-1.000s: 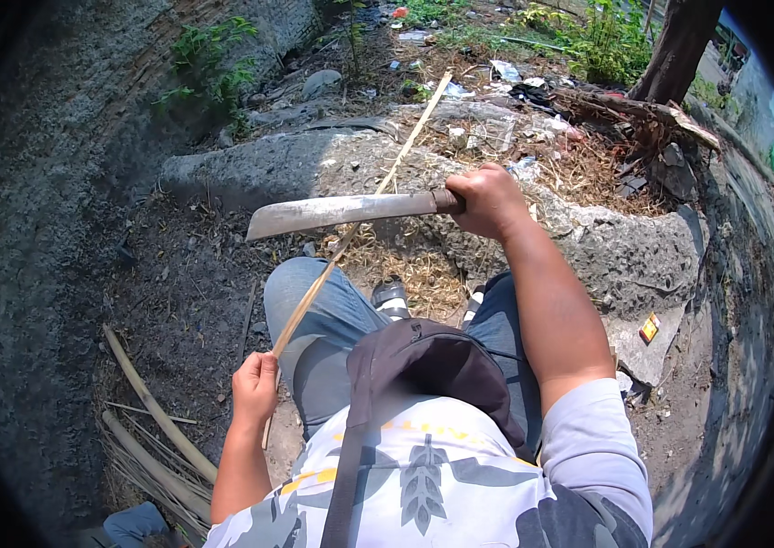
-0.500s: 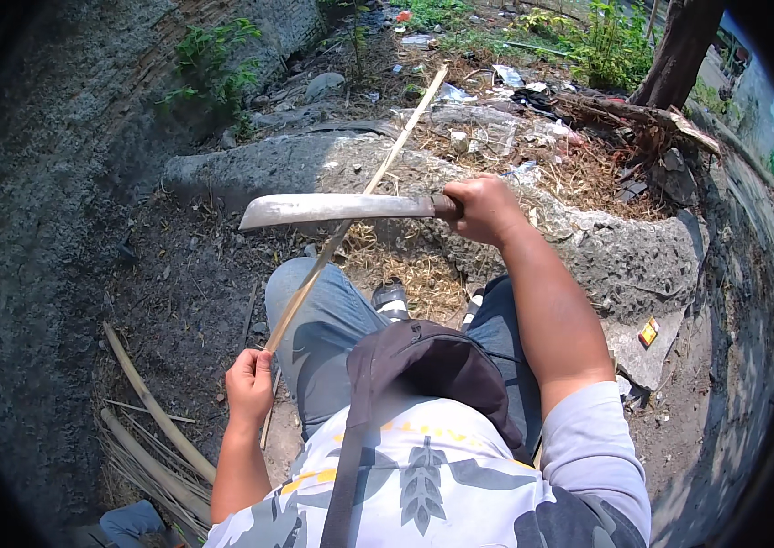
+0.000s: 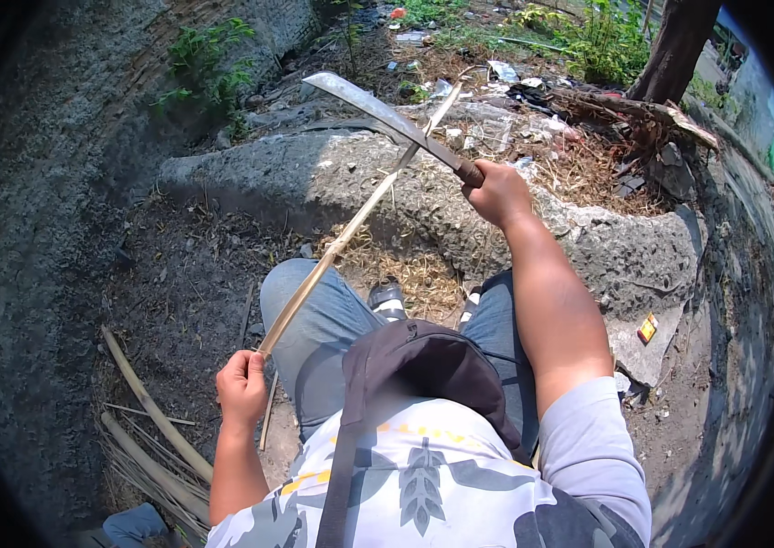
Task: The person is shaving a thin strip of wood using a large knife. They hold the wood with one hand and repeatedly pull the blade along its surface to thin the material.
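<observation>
My right hand (image 3: pixel 499 194) is closed round the dark handle of a machete (image 3: pixel 376 111), its long blade pointing away to the upper left. A long pale wooden strip (image 3: pixel 332 251) slants from my lap up over the concrete block, and the blade crosses it near its far end. Between thumb and fingers, my left hand (image 3: pixel 242 384) pinches the strip's near end beside my left knee. Along its middle the strip looks ragged, with a small raised sliver.
A rough concrete block (image 3: pixel 250 178) lies across in front of my knees. Pale shavings (image 3: pixel 410 274) cover the ground by my shoes. Curved stalks (image 3: pixel 154 402) and thin sticks lie at the lower left. A tree trunk (image 3: pixel 674 55) stands at the far right, with litter nearby.
The machete has moved away from me along the strip, and its blade has tilted with the tip up. My left hand has shifted only slightly, still holding the near end.
</observation>
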`<state>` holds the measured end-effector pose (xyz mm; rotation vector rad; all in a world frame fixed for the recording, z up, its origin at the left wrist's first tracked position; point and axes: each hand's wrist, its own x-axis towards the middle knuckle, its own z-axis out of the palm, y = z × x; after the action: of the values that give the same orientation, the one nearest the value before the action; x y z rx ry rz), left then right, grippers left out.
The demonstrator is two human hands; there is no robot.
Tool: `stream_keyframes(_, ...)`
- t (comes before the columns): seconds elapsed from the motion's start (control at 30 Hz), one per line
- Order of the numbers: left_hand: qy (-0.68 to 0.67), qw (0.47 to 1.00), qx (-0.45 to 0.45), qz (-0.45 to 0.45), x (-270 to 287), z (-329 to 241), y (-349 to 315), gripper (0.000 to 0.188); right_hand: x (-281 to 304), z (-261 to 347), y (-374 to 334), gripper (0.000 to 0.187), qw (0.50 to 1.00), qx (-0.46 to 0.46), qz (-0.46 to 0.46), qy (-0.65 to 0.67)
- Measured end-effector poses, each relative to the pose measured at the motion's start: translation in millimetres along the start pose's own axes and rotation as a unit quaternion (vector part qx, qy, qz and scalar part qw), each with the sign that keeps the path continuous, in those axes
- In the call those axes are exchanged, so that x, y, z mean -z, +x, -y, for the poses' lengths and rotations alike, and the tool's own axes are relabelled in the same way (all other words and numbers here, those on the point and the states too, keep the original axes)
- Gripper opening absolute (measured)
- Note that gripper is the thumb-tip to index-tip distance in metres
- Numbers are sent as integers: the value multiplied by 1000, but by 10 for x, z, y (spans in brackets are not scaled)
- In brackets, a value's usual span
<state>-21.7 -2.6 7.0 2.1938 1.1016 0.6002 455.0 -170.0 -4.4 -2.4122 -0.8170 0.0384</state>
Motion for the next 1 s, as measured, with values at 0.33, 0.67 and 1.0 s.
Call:
stream_keyframes(0.33, -57, 998, 21, 0, 48, -61, 49, 24, 23, -35, 45, 17, 988, 144, 21, -58)
stream_keyframes(0.67, -56, 998, 1, 38, 430, 245, 20, 20, 32, 73, -17, 17, 989, 139, -15, -51)
stream_keyframes(1.0, -52, 998, 20, 37, 546, 403, -16, 21, 33, -69, 11, 16, 994, 46, 28, -91)
